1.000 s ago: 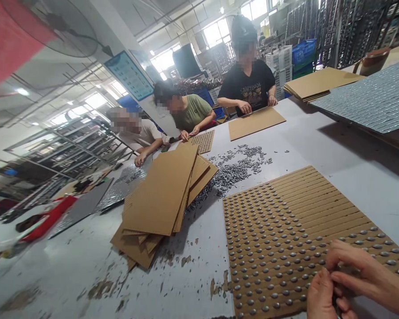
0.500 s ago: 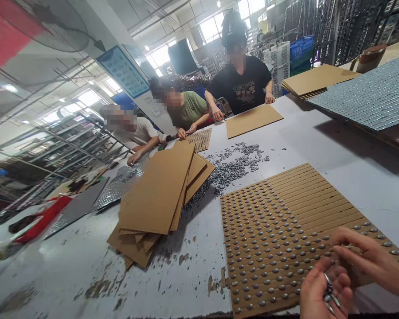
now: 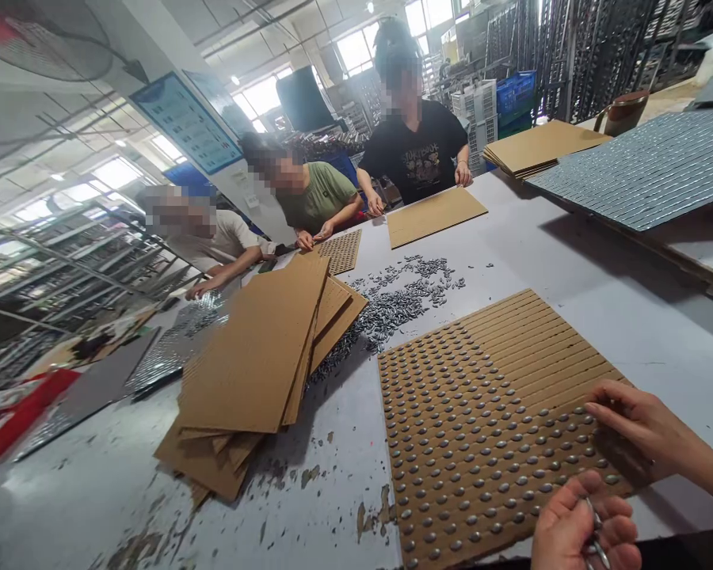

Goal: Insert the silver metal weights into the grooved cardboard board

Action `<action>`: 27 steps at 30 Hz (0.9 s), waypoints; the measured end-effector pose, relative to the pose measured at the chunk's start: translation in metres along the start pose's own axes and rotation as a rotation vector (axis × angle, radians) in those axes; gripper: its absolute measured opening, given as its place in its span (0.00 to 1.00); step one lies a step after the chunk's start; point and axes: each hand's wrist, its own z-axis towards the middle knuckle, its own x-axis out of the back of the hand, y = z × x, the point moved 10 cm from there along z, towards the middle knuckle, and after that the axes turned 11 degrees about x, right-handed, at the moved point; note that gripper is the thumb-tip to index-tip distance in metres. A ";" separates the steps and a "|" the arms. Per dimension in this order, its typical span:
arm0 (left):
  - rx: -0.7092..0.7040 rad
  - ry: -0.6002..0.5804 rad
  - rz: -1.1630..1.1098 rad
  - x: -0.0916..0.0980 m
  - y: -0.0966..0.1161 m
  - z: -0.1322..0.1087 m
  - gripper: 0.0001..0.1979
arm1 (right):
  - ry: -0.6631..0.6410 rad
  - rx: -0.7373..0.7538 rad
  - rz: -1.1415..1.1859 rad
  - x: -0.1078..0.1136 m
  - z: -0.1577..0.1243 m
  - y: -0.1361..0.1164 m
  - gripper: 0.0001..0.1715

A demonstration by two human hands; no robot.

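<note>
In the head view my left hand (image 3: pixel 583 524) is at the bottom right, palm up and curled round several small silver spindle-shaped metal pieces (image 3: pixel 597 538). Just beyond it, my right hand (image 3: pixel 645 423) reaches over the right side of a grooved cardboard sheet (image 3: pixel 538 336). Its thumb and forefinger are pressed together close to the surface; whatever lies between them is hidden. Rows of the same metal pieces (image 3: pixel 481 431) sit in the sheet's grooves on its left and near parts. Toward the far right, the grooves show bare cardboard. My right hand covers part of the sheet's right edge.
A loose heap of metal pieces (image 3: pixel 395 309) lies beyond the sheet. Left of it leans a stack of cardboard sheets (image 3: pixel 255 348). Silvery ridged sheets (image 3: pixel 647 170) and more cardboard (image 3: pixel 540 146) stand at far right. Three people work along the table's far side.
My hands have moved apart: the right one was beside my left fingertips and is now farther out over the sheet's right side. The whole view has shifted, with the scene moving left.
</note>
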 end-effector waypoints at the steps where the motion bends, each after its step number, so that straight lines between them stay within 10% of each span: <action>1: 0.004 0.006 0.023 0.000 0.001 -0.001 0.19 | 0.000 0.010 -0.016 0.001 0.001 -0.001 0.19; 27: 0.143 0.190 0.216 -0.006 -0.007 -0.026 0.10 | 0.072 0.040 -0.413 -0.004 0.027 -0.024 0.12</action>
